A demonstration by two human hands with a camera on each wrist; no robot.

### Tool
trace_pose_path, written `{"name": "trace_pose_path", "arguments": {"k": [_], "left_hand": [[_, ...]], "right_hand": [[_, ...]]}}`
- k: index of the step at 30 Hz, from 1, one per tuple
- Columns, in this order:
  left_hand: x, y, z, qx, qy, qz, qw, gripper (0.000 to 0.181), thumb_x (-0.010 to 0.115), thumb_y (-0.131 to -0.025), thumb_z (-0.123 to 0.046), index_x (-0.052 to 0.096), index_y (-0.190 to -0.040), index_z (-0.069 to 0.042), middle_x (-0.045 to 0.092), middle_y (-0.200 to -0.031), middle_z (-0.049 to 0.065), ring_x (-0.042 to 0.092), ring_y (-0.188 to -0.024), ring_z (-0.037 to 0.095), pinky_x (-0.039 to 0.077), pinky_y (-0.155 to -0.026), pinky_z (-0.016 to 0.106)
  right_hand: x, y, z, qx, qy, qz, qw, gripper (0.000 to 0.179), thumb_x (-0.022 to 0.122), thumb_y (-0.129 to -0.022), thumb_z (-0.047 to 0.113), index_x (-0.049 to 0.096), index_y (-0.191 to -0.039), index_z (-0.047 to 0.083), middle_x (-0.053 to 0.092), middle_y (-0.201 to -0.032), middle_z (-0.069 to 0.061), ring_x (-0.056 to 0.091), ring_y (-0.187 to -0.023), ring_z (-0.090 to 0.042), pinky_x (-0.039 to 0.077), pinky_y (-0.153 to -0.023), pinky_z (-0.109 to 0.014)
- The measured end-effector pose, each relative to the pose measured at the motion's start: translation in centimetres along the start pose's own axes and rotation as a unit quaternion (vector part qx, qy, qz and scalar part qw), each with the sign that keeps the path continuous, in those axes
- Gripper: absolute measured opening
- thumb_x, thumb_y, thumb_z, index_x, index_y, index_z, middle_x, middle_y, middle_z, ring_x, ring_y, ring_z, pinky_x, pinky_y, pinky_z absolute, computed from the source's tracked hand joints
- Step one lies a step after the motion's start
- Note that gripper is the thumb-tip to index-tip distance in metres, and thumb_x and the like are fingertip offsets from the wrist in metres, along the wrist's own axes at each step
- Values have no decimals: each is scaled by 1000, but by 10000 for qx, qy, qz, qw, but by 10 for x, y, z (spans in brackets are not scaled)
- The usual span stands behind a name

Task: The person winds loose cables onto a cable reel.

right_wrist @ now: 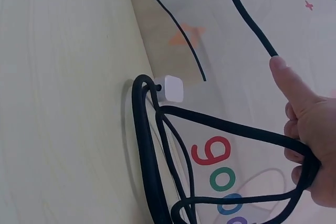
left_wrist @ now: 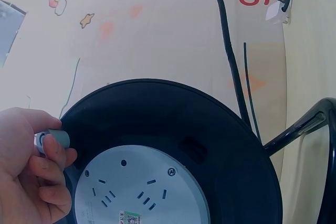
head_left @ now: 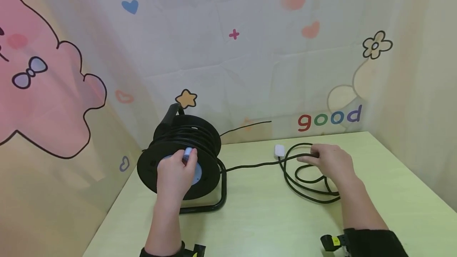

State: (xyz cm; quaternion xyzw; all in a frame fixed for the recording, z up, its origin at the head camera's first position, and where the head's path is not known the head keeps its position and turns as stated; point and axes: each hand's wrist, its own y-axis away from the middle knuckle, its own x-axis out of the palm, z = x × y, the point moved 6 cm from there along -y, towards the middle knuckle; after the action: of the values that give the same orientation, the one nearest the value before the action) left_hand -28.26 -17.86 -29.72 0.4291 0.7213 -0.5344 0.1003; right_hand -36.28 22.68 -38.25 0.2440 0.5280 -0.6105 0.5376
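Observation:
A black cable reel (head_left: 148, 171) stands on its tubular frame at the left of the table, cable wound round its drum. My left hand (head_left: 175, 171) pinches the pale blue crank knob (head_left: 187, 153) on the reel's front disc; the left wrist view shows the knob (left_wrist: 59, 138) between thumb and fingers. A blue-grey socket plate (left_wrist: 142, 182) with slots sits at the disc's centre. My right hand (head_left: 332, 162) grips the black cable (head_left: 257, 165), which runs from the reel through its fingers. Loose loops of it (head_left: 310, 197) lie on the table below that hand, with a white plug (head_left: 279, 150) at their end.
The pale green-yellow table (head_left: 264, 221) ends at a printed curtain (head_left: 221, 58) behind and at the sides. A thin dark cord (head_left: 246, 127) shows against the curtain just behind the reel. The reel's carrying handle (head_left: 169, 116) rises at its back.

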Motion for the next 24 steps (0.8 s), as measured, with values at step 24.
{"name": "trace_pose_path", "arguments": {"k": [24], "left_hand": [[2,0,0,85,92,5,9999,47,55,-95,-32,43,-53,-13,37,-45,-2,38,-44,16,31,-38,31]], "right_hand": [[4,-4,8,-107,56,39,9999,51,42,-93,64,49,-69,20,45,-60,3,46,-58,-18,34,-46,-34]]}}
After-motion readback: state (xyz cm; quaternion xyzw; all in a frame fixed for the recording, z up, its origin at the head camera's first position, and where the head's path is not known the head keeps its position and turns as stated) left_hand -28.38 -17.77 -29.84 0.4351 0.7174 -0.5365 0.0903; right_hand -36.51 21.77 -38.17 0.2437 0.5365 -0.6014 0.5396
